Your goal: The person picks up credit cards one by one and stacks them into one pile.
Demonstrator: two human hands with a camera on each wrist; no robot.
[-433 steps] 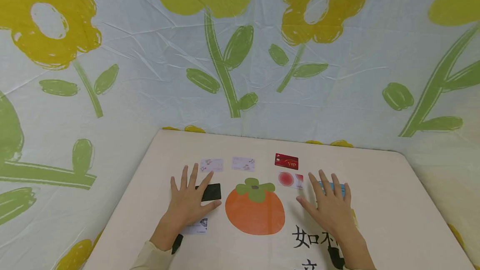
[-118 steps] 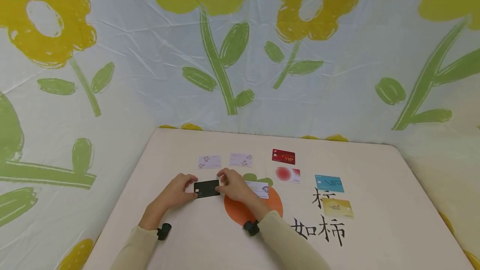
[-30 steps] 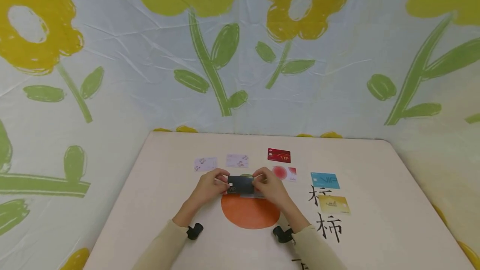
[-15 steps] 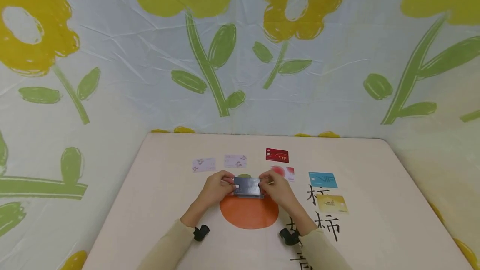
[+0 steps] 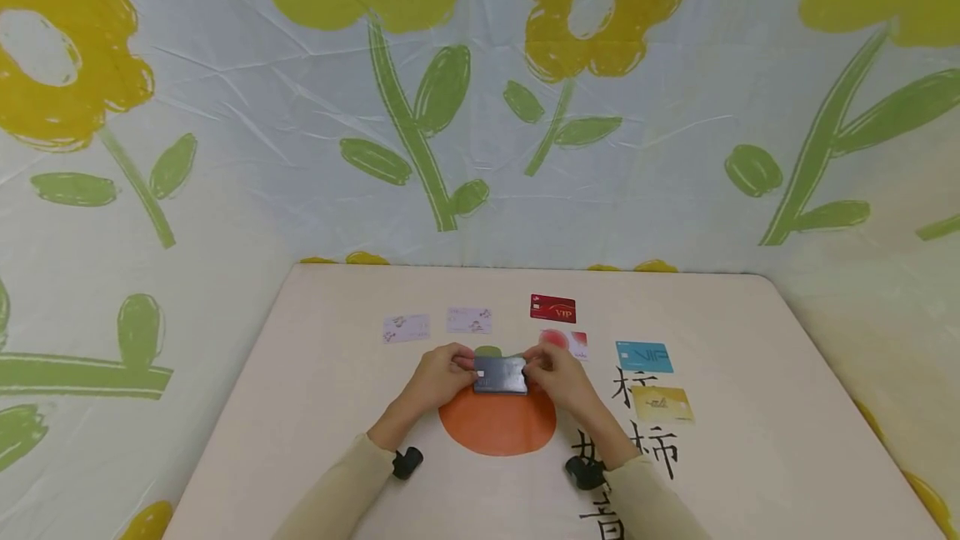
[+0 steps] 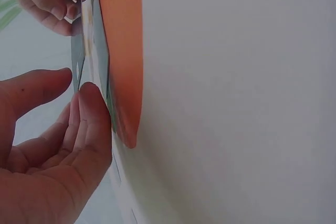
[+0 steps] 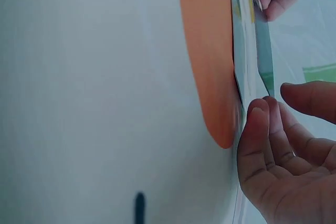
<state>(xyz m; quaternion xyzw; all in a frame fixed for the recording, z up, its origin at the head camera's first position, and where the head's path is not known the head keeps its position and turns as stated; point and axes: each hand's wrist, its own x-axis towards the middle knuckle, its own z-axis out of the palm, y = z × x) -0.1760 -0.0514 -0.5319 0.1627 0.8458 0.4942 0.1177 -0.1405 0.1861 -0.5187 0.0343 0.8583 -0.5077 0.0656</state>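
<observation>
Both hands hold one dark card marked VIP by its two short ends, over the printed orange persimmon. My left hand has its fingertips at the card's left end. At the right end are the fingertips of my right hand. In the left wrist view, the dark card stands a little above a paler card lying on the cloth. The right wrist view shows the same narrow gap below the dark card. From the head, the lower card is almost wholly hidden.
Two pale flowered cards lie behind the hands. A red VIP card is above a white card with a pink circle, partly behind the right hand. Blue and gold cards lie rightward on the tablecloth.
The hands began spread flat. The pale card went from the left onto the persimmon, then the dark card was picked up and carried right over it. Lately it has shifted slightly right.
</observation>
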